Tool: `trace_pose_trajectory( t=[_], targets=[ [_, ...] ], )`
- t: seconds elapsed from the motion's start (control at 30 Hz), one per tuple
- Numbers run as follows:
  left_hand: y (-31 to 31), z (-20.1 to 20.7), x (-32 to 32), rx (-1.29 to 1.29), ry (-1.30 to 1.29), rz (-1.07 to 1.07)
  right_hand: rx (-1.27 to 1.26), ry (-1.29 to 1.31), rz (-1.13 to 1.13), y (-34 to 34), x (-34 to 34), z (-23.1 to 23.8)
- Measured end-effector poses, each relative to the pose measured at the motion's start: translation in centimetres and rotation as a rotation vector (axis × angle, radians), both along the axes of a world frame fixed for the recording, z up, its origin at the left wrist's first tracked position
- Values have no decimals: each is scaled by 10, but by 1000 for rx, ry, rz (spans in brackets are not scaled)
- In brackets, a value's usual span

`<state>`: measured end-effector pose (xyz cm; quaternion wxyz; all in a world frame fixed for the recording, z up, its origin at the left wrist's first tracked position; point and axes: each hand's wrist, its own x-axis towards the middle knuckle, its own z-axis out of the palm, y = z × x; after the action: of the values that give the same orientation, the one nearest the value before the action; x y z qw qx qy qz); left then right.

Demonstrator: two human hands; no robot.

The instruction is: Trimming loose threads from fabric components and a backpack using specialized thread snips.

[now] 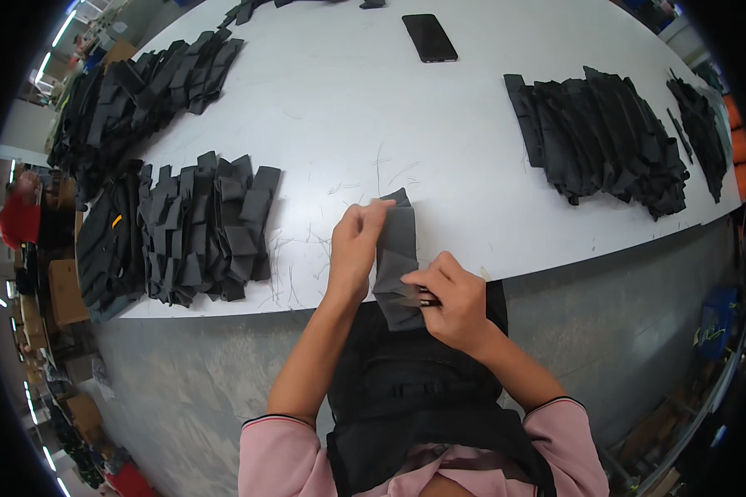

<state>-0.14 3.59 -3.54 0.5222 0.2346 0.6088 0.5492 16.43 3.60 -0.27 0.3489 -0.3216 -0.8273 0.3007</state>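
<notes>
A matte grey cloth strip (pixel 399 232) is crossing the near edge of a smooth white table (pixel 331 124).
Long, narrow and folded, it is running between the left hand (pixel 357 246), which is pinching its upper end, and the right hand (pixel 453 303), which is gripping its lower right side while clutching a small black object (pixel 428 296).

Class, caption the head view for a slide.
Left hand and right hand hold a grey fabric strip at the edge of the white table.

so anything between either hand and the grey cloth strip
Nothing visible: the left hand holds the cloth strip near its far end; the right hand, a small dark tool in its grip, touches the nearer part.
</notes>
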Motion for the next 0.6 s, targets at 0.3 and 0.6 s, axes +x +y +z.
trace_pose_trajectory(
  t=[0.3, 0.6],
  targets=[
    [-39, 19, 9, 342, 116, -326, -1093, 461, 29, 18, 2, 3],
    [-44, 23, 22, 63, 13, -187, -833, 406, -118, 14, 9, 0]
  ],
)
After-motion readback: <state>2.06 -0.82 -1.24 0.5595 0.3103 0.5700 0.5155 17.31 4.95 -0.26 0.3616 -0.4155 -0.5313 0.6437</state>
